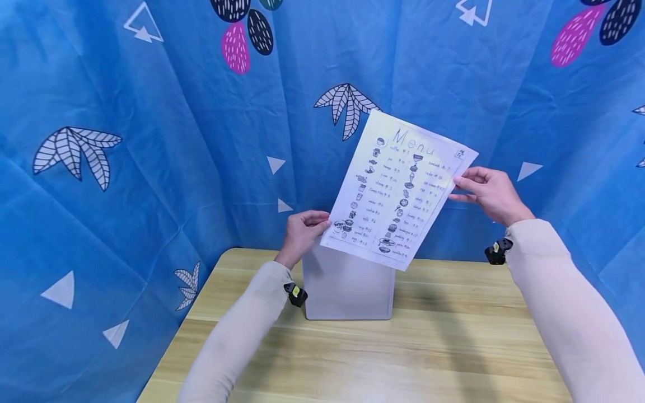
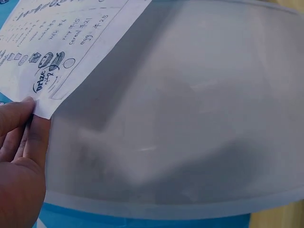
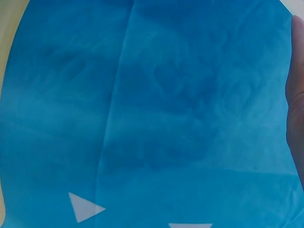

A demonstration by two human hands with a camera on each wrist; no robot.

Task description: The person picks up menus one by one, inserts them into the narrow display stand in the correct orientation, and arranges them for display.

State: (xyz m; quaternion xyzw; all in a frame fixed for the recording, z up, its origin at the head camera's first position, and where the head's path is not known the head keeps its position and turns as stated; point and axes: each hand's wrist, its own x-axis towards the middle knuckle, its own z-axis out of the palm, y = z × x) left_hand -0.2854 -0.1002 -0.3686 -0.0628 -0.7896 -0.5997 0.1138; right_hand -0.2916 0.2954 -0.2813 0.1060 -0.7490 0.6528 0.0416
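while your left hand [image 1: 301,235] pinches the left edge of the paper [image 1: 390,190], which partly hides a pale board [image 1: 349,291], your right hand [image 1: 491,195] pinches the right edge.

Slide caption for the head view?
Left hand and right hand hold a tilted menu before a blue curtain.

The table [image 1: 378,361] holds a panel [image 1: 347,291] (behind the menu [image 1: 398,190]).

A patterned blue curtain [image 1: 242,145] hangs behind a wooden table [image 1: 368,361].
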